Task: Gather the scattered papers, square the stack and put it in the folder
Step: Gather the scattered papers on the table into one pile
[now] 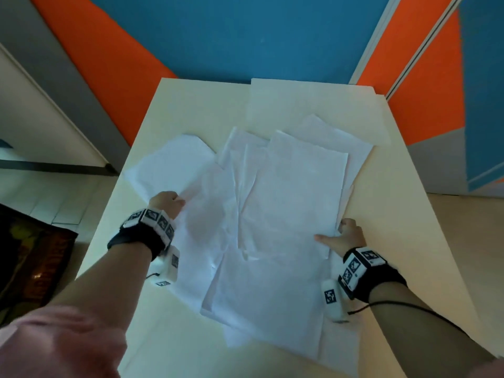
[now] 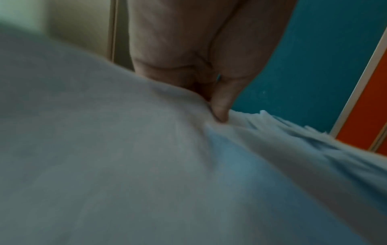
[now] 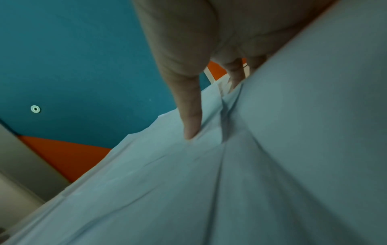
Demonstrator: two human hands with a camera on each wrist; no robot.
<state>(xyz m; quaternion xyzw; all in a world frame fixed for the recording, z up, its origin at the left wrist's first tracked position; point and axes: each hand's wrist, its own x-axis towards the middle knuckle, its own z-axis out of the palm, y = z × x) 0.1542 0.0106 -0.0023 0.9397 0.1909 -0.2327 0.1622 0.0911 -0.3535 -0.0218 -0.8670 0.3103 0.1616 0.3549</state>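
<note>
Loose white paper sheets (image 1: 272, 214) lie overlapping across the pale tabletop (image 1: 174, 110). The left hand (image 1: 166, 203) pinches their left edge, thumb on top. The right hand (image 1: 343, 236) grips the right edge, thumb (image 3: 191, 116) pressing down, fingers curled beneath.

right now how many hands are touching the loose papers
2. The left hand grips the left edge of the spread papers; the right hand grips their right edge, thumb lying on top. Fingers under the sheets are hidden.
</note>
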